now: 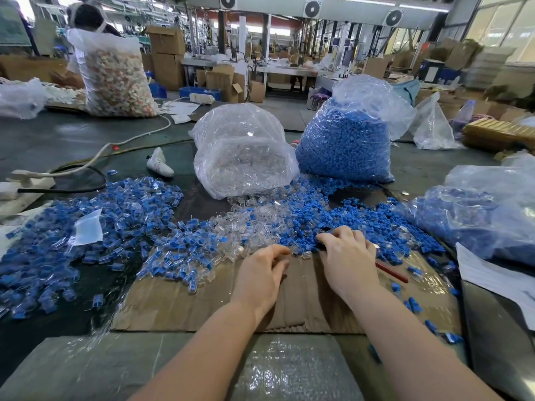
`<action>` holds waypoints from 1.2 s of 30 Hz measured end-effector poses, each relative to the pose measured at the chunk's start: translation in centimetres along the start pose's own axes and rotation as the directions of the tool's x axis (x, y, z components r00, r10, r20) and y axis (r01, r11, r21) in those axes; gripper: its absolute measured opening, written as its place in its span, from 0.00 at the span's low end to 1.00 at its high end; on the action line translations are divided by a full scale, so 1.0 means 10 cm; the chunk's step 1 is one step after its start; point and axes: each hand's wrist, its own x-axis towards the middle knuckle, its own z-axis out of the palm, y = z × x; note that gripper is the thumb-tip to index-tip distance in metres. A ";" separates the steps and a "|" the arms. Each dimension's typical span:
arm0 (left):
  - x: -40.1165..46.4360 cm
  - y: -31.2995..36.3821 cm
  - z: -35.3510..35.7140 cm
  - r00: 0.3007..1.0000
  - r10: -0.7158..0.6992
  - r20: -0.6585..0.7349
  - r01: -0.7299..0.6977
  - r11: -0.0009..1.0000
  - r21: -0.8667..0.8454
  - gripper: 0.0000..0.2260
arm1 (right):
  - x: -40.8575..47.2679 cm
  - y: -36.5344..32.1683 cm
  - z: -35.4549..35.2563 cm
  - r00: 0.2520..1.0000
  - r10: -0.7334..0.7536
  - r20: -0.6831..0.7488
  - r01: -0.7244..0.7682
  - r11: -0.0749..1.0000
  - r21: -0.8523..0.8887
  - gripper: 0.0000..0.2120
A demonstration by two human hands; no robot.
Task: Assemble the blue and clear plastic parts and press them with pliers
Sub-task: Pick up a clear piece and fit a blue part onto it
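Note:
Loose blue parts (362, 224) and clear parts (254, 227) lie heaped across the table in front of me. My right hand (347, 256) grips the pliers (391, 272). Their red handle sticks out to the right and the dark tip pokes out at my fingertips, at the edge of the blue heap. My left hand (260, 273) hovers over the cardboard sheet (202, 308) with fingers curled toward the thumb, close to a clear part (306, 254). Whether it holds a piece is hidden. Assembled blue-and-clear pieces (101, 227) spread out to the left.
A bag of clear parts (243, 157) and a bag of blue parts (344, 146) stand behind the heap. Another bag of blue pieces (477, 215) lies at the right beside white paper (498, 279). Cables and a power strip (26, 175) lie far left. A person sits at the back left.

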 end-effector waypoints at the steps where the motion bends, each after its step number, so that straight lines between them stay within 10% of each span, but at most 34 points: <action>1: -0.01 0.00 0.00 1.000 -0.012 -0.005 0.012 1.000 -0.010 0.11 | 0.01 -0.02 0.02 1.000 -0.013 0.005 0.013 1.000 -0.004 0.16; 18: 0.00 -0.03 0.00 0.977 -0.184 -0.107 0.159 0.965 -0.207 0.07 | 0.02 -0.12 0.13 0.995 -0.025 -0.096 0.025 1.000 -0.007 0.08; 26: 0.01 -0.04 0.01 0.960 -0.266 -0.088 0.219 0.907 -0.360 0.10 | -0.16 -0.31 0.18 0.979 0.005 -0.206 0.077 0.919 0.387 0.12; 36: -0.03 0.00 -0.03 0.981 -0.129 -0.148 0.111 0.986 -0.122 0.10 | -0.29 -0.28 0.23 0.980 0.083 -0.182 0.051 0.775 0.630 0.06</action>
